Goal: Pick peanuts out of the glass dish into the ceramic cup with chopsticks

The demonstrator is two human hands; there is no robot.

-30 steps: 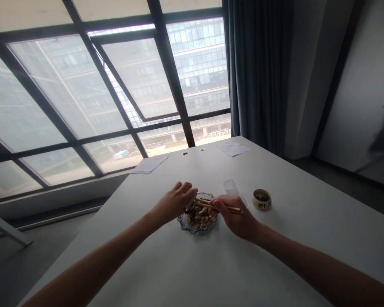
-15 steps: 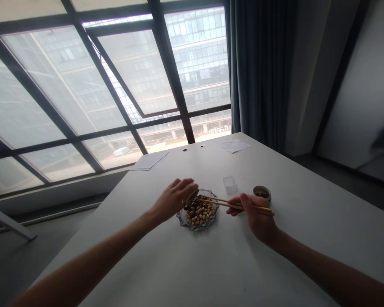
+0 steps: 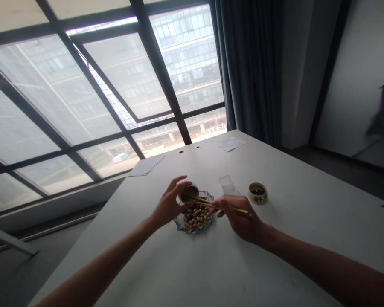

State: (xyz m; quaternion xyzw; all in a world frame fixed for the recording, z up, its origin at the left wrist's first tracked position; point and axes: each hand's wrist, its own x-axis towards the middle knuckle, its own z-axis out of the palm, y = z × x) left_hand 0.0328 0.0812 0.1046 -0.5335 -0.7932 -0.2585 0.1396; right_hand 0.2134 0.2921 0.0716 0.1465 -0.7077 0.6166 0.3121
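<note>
My left hand (image 3: 169, 201) is closed round a small cup (image 3: 188, 192), tilted with its mouth toward my right hand, above the glass bowl. My right hand (image 3: 238, 215) grips a pair of wooden chopsticks (image 3: 217, 207), whose tips reach the cup's mouth. Below them the scalloped glass bowl (image 3: 179, 224) holds light-shelled nuts (image 3: 196, 216) and some darker pieces, partly hidden by the cup and chopsticks. What lies inside the cup I cannot make out.
A second small cup (image 3: 257, 196) with dark lettering and dark contents stands right of my right hand. Behind that hand is a clear plastic box (image 3: 225, 183). Papers (image 3: 145, 166) lie at the far left table edge, and a crumpled sheet (image 3: 232, 143) at the back.
My left hand has turned the cup so its mouth shows more. My right hand has moved left, bringing the chopstick tips to the cup. The view has shifted slightly.
</note>
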